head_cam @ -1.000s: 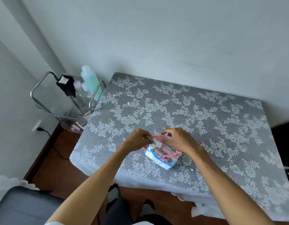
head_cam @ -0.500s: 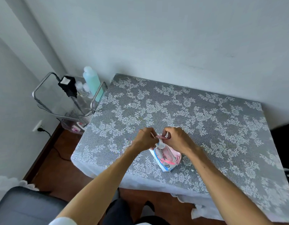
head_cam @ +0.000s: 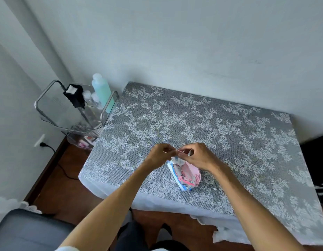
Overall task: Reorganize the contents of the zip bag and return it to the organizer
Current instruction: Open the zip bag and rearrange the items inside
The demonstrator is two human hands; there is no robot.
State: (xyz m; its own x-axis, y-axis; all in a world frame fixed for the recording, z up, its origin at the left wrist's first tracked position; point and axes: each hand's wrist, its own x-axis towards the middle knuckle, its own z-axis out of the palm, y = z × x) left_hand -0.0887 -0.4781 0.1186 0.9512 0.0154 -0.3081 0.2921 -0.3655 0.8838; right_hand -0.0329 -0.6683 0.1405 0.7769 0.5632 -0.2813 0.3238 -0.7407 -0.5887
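Both hands together at the mouth of the zip bag (head_cam: 184, 173), left hand (head_cam: 159, 154) and right hand (head_cam: 197, 157) pinching its top edge, probably to work the seal. Bag upright on the lace-covered table (head_cam: 229, 127) near its front edge, well apart from the organizer (head_cam: 75, 113) off the left corner.

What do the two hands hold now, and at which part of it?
Both the left hand and the right hand pinch the zip bag at its top edge, by the opening; its bottom rests on the table.
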